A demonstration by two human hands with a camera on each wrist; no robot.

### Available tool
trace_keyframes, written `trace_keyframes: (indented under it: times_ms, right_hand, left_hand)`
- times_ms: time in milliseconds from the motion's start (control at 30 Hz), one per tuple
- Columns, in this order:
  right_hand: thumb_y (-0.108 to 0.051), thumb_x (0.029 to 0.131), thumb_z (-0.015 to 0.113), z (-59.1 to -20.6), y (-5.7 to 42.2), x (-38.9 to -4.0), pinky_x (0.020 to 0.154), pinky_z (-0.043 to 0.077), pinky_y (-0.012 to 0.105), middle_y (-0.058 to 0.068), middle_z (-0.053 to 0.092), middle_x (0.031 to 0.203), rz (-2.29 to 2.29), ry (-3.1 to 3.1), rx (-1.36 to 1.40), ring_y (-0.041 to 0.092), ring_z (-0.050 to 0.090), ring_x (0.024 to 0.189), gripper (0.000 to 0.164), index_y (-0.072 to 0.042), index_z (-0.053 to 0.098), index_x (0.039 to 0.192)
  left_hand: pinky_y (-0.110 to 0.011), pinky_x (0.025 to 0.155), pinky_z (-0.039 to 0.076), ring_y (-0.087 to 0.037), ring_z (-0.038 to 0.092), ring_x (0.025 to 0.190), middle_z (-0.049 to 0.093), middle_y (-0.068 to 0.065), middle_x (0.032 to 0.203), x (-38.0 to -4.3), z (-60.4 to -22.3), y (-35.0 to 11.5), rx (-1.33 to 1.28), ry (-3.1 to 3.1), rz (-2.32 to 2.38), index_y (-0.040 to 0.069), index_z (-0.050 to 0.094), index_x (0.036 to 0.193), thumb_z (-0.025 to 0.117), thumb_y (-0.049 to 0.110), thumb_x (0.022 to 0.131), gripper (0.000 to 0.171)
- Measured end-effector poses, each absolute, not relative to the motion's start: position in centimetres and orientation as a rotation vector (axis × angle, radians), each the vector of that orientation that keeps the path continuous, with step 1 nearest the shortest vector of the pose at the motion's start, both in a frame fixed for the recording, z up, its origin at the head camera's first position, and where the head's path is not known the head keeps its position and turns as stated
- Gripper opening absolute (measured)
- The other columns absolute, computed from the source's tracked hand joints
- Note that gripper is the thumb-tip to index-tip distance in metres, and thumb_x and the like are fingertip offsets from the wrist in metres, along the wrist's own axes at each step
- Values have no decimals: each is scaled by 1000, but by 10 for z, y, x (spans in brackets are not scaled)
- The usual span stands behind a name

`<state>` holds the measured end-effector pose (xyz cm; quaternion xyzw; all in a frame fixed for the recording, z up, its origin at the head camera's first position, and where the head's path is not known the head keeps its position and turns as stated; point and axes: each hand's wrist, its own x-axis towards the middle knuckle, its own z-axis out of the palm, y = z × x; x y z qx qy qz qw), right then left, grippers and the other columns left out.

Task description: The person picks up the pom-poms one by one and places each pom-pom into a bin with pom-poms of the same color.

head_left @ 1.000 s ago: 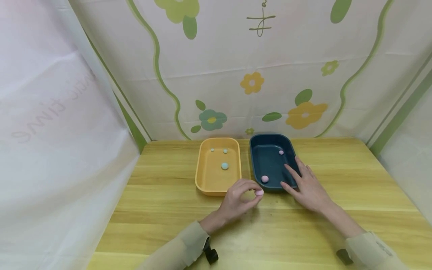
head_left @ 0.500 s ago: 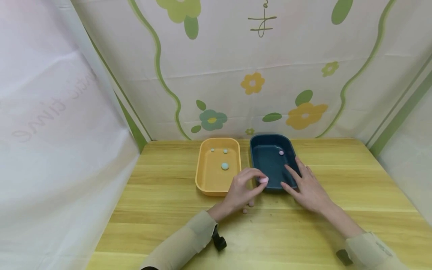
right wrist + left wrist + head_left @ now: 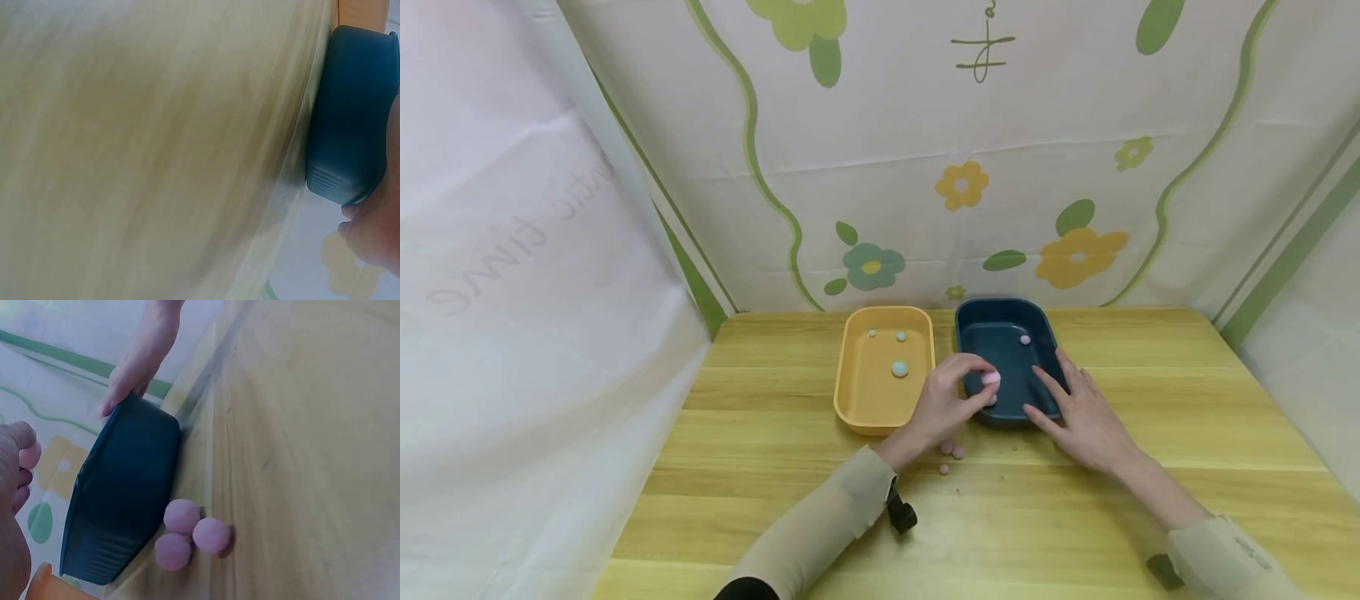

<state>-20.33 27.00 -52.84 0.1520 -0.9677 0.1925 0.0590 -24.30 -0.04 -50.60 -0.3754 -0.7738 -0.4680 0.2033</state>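
Note:
My left hand (image 3: 946, 398) pinches a pink ball (image 3: 991, 378) between thumb and fingertips, over the near left part of the dark blue tray (image 3: 1000, 307). Inside that tray, another pink ball (image 3: 1025, 340) lies towards the back right, and one partly hidden pink ball (image 3: 992, 401) sits below the pinching fingers. With its fingers spread and fairly straight, my right hand (image 3: 1086, 421) rests at the tray's right rim. Three more pink balls (image 3: 211, 535) lie together on the table by the tray's near side.
To the left of the blue tray stands a yellow tray (image 3: 847, 375) holding a larger light blue ball (image 3: 899, 369) and two smaller ones. Both trays are near the back edge of the wooden table (image 3: 760, 400), before a flowered curtain (image 3: 887, 150).
My left hand has moved forward and slightly right with the pink ball, from before the trays to over the blue one. The loose balls on the table have come into view. My right hand stays put.

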Motion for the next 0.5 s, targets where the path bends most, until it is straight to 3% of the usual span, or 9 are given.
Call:
trace_keyframes:
  times_ms: [500]
  right_hand:
    - [-51,109,63,-528,269,-203,135,20,70,33,14,181,591,-2912,471,64,31,158,75,-5,46,166]
  left_hand:
    - [-25,109,59,-19,74,114,80,-4,117,-256,-502,11,-963,-2284,-1316,10,76,116,81,18,101,17]
